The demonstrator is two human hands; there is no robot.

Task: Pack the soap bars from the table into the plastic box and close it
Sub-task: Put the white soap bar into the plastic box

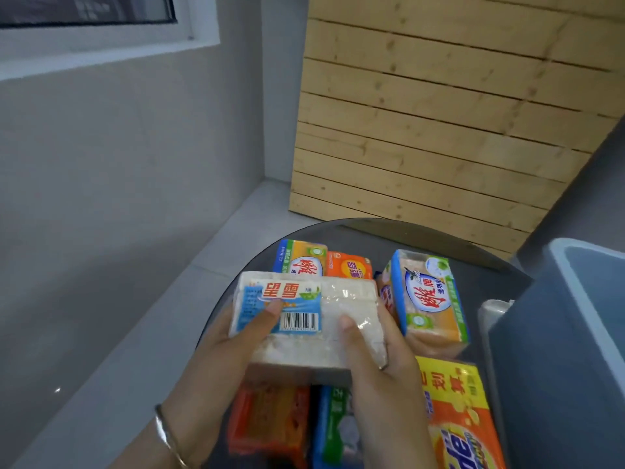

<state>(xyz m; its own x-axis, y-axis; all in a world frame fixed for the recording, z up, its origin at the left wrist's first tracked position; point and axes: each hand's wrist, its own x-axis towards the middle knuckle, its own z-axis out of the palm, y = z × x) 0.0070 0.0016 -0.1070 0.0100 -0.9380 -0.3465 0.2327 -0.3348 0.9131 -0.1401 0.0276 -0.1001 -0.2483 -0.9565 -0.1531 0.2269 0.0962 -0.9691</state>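
Observation:
I hold a white soap pack [324,313] with a blue label and barcode above the round dark table [382,238]. My left hand [233,346] grips its left end, thumb on the label. My right hand [375,353] grips its right end, thumb on the clear wrap. Several more wrapped soap bars lie on the table: an orange-green one [431,299] at the right, a yellow-orange one [463,418] at the lower right, an orange one [270,421] and a blue-green one [333,428] under my hands, two more [301,258] behind. The grey plastic box [554,333] stands open at the right.
A translucent lid or latch part [492,311] shows beside the box's left wall. Behind the table a slatted wooden panel [439,113] leans against the grey wall. Grey floor [135,333] lies to the left, below a window.

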